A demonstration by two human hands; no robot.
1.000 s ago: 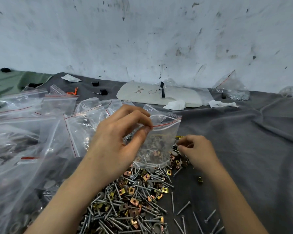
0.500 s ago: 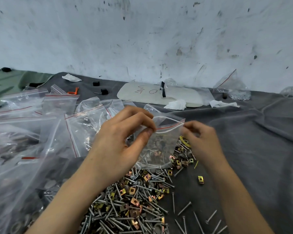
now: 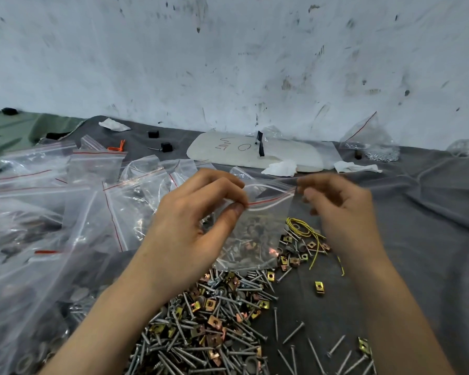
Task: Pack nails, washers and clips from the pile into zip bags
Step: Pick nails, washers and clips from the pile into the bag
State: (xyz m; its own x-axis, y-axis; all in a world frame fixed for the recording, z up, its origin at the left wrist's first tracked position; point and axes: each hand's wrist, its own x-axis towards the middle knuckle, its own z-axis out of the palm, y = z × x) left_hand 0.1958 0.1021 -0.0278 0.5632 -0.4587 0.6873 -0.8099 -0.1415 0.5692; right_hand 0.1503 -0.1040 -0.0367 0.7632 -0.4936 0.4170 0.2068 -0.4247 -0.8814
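I hold a clear zip bag (image 3: 260, 226) with a red seal line upright over the pile (image 3: 214, 320) of grey nails, brass clips and washers. My left hand (image 3: 190, 228) pinches the left end of the bag's top strip between thumb and forefinger. My right hand (image 3: 341, 209) pinches the right top corner. The mouth of the bag gapes a little between the two hands. Some nails and clips lie in the bag's bottom.
Many zip bags (image 3: 52, 212), some filled, lie heaped on the left. A yellow wire (image 3: 306, 231) lies by the pile. A white board (image 3: 255, 152), crumpled tissue (image 3: 282, 167) and a bag of small metal parts (image 3: 374, 144) sit near the wall on the grey cloth (image 3: 431, 239).
My right hand rose from the pile to the bag's right top corner and took hold of it. The left hand kept its pinch on the bag.
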